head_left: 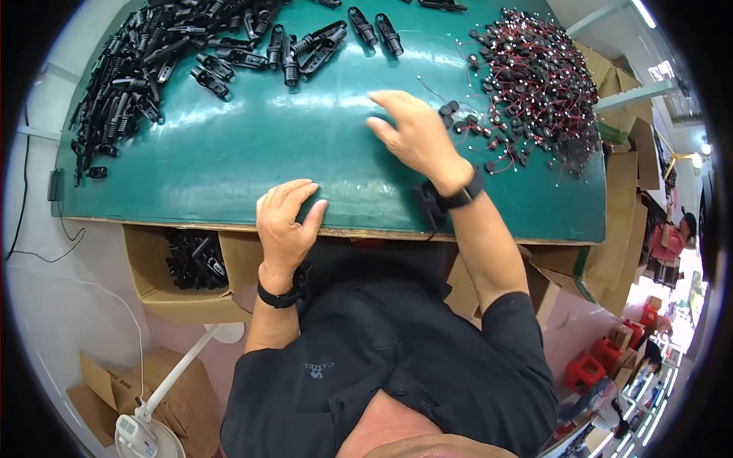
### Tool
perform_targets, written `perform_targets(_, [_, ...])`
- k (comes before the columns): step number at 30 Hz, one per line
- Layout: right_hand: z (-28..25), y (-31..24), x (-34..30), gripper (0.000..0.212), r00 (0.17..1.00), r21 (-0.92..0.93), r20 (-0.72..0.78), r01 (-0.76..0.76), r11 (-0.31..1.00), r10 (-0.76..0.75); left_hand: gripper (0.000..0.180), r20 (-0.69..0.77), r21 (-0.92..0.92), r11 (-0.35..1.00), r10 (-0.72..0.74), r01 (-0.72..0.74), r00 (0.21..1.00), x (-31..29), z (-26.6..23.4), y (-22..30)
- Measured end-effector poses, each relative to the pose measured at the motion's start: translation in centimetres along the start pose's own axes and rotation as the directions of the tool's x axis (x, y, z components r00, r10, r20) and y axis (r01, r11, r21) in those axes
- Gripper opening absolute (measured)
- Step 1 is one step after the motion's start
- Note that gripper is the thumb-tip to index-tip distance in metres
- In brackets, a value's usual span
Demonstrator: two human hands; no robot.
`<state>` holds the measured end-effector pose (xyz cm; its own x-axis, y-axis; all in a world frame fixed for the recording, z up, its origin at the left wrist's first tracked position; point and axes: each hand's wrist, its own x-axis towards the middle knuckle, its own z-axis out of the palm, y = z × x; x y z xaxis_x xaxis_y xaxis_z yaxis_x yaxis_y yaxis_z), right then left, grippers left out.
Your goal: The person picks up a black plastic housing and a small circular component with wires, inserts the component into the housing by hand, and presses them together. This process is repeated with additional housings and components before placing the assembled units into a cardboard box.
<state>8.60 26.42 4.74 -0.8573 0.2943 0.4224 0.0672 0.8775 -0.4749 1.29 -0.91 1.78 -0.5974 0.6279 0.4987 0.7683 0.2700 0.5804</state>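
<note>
Beneath the left hand [285,221] and the right hand [421,139], a green tabletop [229,149] is spread. Far ahead and to the left of the left hand, a long heap of black spring parts [130,76] is piled, while a heap of wired black discs [534,84] is massed to the right of the right hand. Below and left of the left hand, more black pieces are held in a cardboard box [183,307]. The right hand is held half open, its thumb and forefinger stretched forward and parted; nothing is seen gripped, and whether the table is touched cannot be told. The left hand is laid at the table's near edge, fingers loosely bent and thumb set apart, with nothing seen in it, though its palm is hidden. Ahead of the right hand, two loose black parts [389,34] are placed side by side. Just beside its knuckles, a few stray discs [449,111] are scattered.
</note>
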Motion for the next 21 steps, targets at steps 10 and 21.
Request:
perform_targets(10, [7.9, 0.2, 11.0, 0.030, 0.993, -0.224, 0.090, 0.096, 0.970, -0.077, 0.028, -0.031, -0.027, 0.999, -0.026, 0.025, 0.999, -1.1, -0.4, -0.2])
perform_targets(21, [2.2, -3.5, -2.8, 0.018, 0.934, 0.200, 0.129, 0.305, 0.931, -0.333, 0.055, 0.076, -0.115, 0.992, -0.040, 0.049, 0.996, 2.6, 0.4, 0.8])
